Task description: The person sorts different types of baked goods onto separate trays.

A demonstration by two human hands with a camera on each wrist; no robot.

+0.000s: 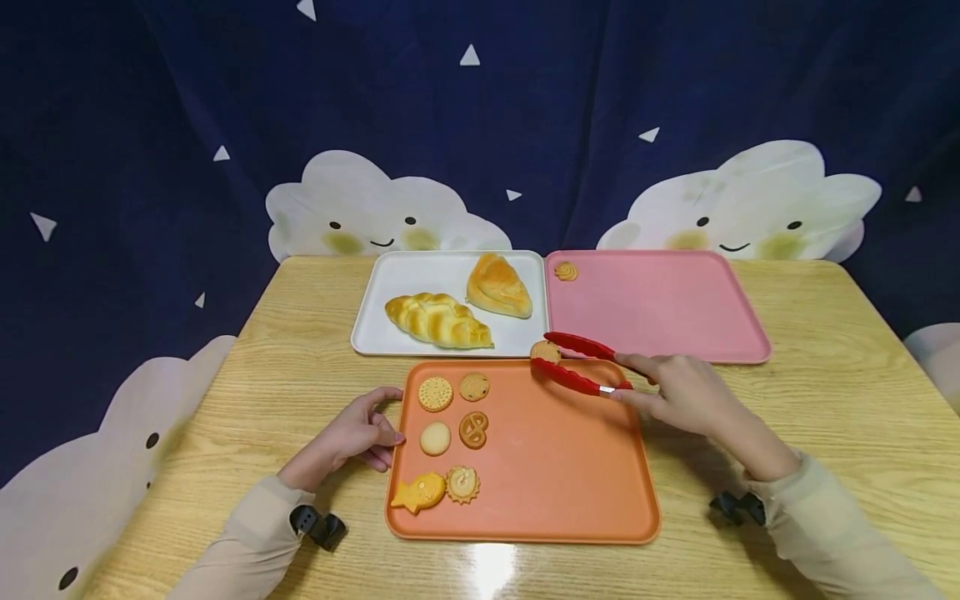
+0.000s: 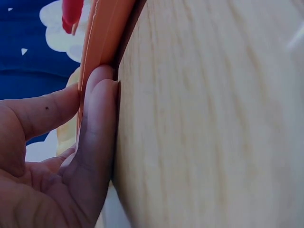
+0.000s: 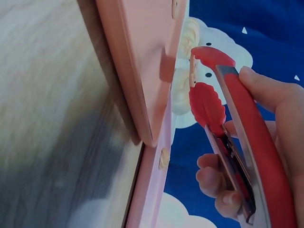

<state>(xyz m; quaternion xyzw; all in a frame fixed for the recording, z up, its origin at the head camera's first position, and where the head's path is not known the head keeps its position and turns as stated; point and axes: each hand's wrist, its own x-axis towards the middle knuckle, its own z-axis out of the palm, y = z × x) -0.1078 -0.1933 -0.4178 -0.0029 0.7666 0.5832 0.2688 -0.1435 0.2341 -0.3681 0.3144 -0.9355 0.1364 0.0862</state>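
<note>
My right hand (image 1: 686,396) holds red tongs (image 1: 573,379) over the far edge of the orange tray (image 1: 562,467). Pinched between the tong tips is a round chocolate chip cookie (image 1: 545,352), lifted above the tray in the right wrist view. The thumb lies along one tong arm, with fingers curled round the other. At the orange tray's left side, my left hand (image 1: 367,433) grips the rim between thumb and fingers. On that tray lie a round dotted cracker (image 1: 435,394), another chip cookie (image 1: 474,387), a plain round cookie (image 1: 435,438), a pretzel-shaped cookie (image 1: 473,429), a fish-shaped cookie (image 1: 420,492) and a scalloped cookie (image 1: 462,484).
Behind stands a white tray (image 1: 367,329) bearing a braided bread (image 1: 438,321) and a triangular pastry (image 1: 498,286). Beside it, a pink tray (image 1: 660,304) carries one swirl cookie (image 1: 566,272) in its far left corner. All rest on a wooden table (image 1: 817,375) before a dark blue curtain.
</note>
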